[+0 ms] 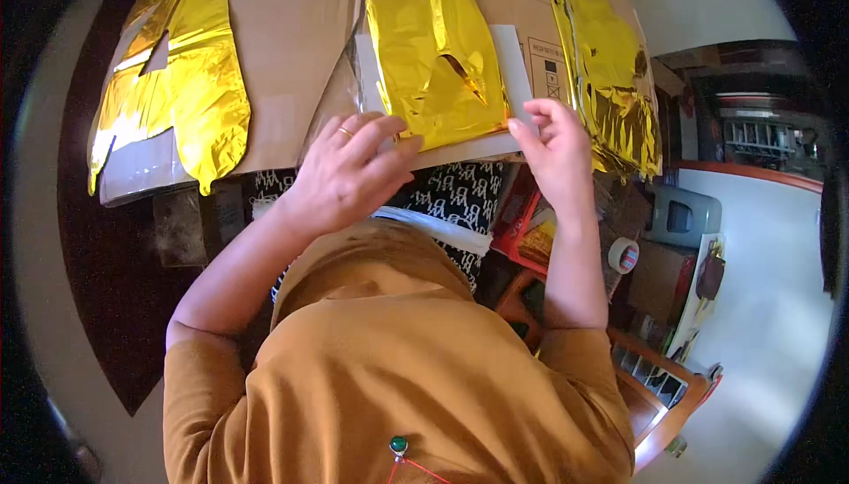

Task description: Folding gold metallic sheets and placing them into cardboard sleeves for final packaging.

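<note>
A flat sheet of shiny gold foil [433, 68], which looks like an uninflated foil balloon, lies on a white sheet [511, 52] in front of me. It has a curved slit near its lower end. My left hand [348, 170], a ring on one finger, is at the foil's lower left corner with its fingers bent and apart; whether the fingertips press on the foil is hard to make out. At the lower right corner, my right hand [562, 148] has its thumb tip by the foil's edge and its fingers spread from it.
Brown cardboard [283, 59] covers the work surface. More gold foil pieces hang over its near edge, one on the left [208, 86] and another on the right [610, 59]. Below on the right are a red box [522, 236], a tape roll [623, 256] and a wooden chair [659, 395].
</note>
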Demonstrator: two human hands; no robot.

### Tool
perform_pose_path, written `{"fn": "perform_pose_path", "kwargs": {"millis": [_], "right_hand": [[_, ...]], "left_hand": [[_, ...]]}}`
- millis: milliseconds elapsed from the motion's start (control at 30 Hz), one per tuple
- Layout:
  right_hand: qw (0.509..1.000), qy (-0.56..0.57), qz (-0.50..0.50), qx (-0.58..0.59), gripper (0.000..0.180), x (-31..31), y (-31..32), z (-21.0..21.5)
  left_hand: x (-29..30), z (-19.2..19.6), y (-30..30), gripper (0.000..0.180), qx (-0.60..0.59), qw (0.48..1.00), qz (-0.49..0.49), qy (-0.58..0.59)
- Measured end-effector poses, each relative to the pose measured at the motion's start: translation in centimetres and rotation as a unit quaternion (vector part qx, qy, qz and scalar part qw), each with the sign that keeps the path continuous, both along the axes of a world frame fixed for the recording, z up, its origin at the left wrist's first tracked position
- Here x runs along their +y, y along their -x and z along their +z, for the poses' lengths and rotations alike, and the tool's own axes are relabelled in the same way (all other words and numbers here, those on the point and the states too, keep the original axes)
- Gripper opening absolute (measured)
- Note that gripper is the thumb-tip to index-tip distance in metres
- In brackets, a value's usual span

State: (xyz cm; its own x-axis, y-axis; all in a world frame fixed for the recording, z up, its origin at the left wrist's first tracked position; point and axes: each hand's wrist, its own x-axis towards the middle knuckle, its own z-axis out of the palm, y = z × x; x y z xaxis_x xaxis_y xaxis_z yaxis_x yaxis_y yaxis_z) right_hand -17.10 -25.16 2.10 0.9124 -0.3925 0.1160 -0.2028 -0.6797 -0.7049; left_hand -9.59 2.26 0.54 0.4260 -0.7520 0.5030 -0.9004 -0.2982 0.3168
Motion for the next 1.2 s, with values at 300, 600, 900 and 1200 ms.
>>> {"fn": "perform_pose_path", "kwargs": {"millis": [300,600,900,1200], "right_hand": [[0.994,0.061,0.026,0.087,0.027,1.4,0.9,0.6],[0.922,-0.366,-0.083,0.093,0.024,2.6,4.8,-0.9],[0.709,-0.691,-0.104,0.088,0.02,2.8,6.8,-2.7],[0.742,-0.658,-0.064,0.109,0.021,3.0,6.5,-2.8]], "left_hand": [[1.0,-1.8,-0.2,0.034,0.014,1.0,-0.024,0.013],[1.5,-2.3,-0.3,0.031,-0.007,0.997,-0.057,0.048],[2.2,-1.2,0.9,0.032,-0.019,0.994,-0.091,0.063],[2.8,0.5,3.9,0.033,0.743,0.643,0.158,0.097]]}}
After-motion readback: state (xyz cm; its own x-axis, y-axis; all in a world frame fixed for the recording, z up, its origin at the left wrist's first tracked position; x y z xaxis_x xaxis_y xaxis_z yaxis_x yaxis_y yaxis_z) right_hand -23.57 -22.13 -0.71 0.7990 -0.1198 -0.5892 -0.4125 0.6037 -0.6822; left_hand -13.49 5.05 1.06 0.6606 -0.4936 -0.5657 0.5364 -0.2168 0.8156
